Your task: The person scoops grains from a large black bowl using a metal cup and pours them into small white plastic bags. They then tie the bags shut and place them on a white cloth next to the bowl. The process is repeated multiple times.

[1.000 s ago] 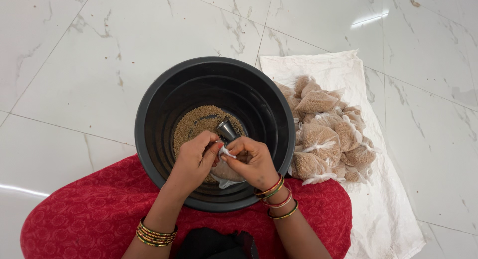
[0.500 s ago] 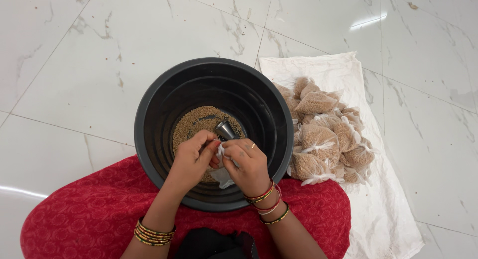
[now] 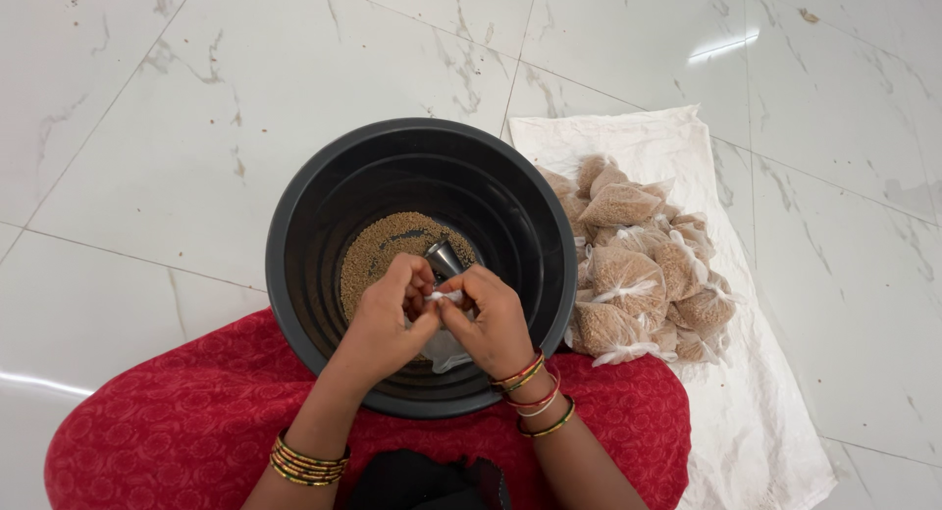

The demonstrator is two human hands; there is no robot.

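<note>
black tub sits on the white marble floor, its near rim against the lap in red cloth. inside: a shallow patch of small brown grain on the bottom, left of centre, not covering the whole base. a small metal cup lies tilted in the grain, just above the hands.

right of the tub, touching its rim: white sack cloth spread flat on the floor. on it a heap of clear bags packed with the same brown grain, necks tied off with white string. count unclear, they overlap.

hands are over the tub's near half, fingertips meeting. left hand: fingers curled in, thumb and forefinger pinched on the white tie. right hand: same, fingers bent, pinching the other side of that tie. both hands closed on it, not on the cup. the two hands touch at the fingertips.

clear plastic bag hangs under the hands, inside the tub, mostly hidden by the palms; looks like its neck is what the tie goes round, but can't confirm from this angle. fill level not visible.

bangles on both wrists. dark bundle on the lap at the bottom edge.
</note>
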